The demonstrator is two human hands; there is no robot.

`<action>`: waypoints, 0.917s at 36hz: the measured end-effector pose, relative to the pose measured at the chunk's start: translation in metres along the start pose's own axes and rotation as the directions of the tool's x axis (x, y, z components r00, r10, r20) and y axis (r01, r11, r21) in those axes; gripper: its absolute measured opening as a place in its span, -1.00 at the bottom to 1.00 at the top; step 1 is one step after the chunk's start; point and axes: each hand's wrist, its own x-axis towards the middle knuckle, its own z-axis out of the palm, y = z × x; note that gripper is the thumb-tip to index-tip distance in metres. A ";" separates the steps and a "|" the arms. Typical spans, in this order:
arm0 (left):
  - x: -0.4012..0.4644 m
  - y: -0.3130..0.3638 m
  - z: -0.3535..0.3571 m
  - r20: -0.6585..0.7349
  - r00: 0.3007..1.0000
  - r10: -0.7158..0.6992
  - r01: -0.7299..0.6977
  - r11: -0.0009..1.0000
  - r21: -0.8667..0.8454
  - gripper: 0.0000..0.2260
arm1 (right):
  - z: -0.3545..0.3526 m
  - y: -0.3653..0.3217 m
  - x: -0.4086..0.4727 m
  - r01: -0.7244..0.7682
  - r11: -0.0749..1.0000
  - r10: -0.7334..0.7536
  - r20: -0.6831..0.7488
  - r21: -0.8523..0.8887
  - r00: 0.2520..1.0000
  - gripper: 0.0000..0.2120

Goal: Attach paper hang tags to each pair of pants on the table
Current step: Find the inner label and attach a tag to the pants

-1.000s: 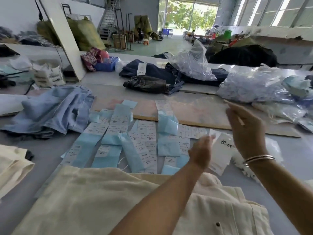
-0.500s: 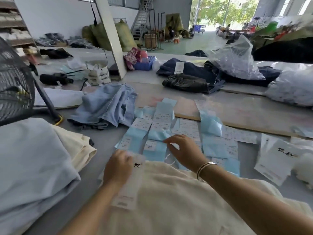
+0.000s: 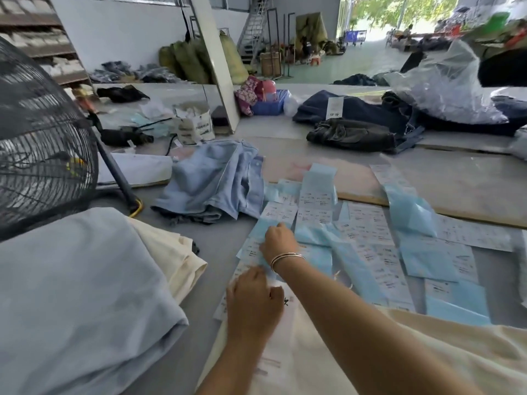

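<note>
One view is given, from the head. The table (image 3: 222, 252) is looked down on from close by, and the far open doorway (image 3: 370, 21) is faced.

— What carries it all?

— A broad grey counter (image 3: 222, 252). At the near edge lies a cream fabric pair of pants (image 3: 427, 346), and a folded stack of pale blue and cream garments (image 3: 85, 295) sits at the near left.

— And in the middle?

— Rows of pale blue and white paper label sheets (image 3: 370, 238) spread flat, overlapping, just beside a crumpled light blue denim garment (image 3: 216, 183). A flat brown board (image 3: 456, 189) lies under the far sheets.

— Farther back?

— Dark navy and black folded pants (image 3: 356, 121), a crinkled clear plastic bag (image 3: 445, 84), a small white carton (image 3: 195, 126) and a blue plastic basket (image 3: 269, 105).
</note>
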 end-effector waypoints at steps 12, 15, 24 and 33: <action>0.000 -0.001 0.003 -0.093 0.995 0.037 -0.046 0.994 -0.098 -0.76 | 0.008 -0.005 -0.005 -0.003 1.000 0.003 -0.096 0.000 0.995 -0.75; 0.000 -0.002 0.004 -0.120 0.992 0.037 -0.051 0.992 -0.119 -0.82 | 0.007 -0.008 -0.005 -0.004 1.000 0.003 -0.094 -0.007 0.996 -0.73; 0.001 -0.003 0.007 -0.091 0.995 0.028 -0.038 0.993 -0.109 -0.79 | 0.009 -0.008 -0.003 -0.005 0.999 0.002 -0.069 -0.045 0.998 -0.72; 0.002 -0.003 0.005 -0.096 0.994 0.053 -0.061 0.995 -0.075 -0.80 | 0.009 0.006 -0.007 0.268 0.963 -0.268 -0.022 0.003 0.963 -0.76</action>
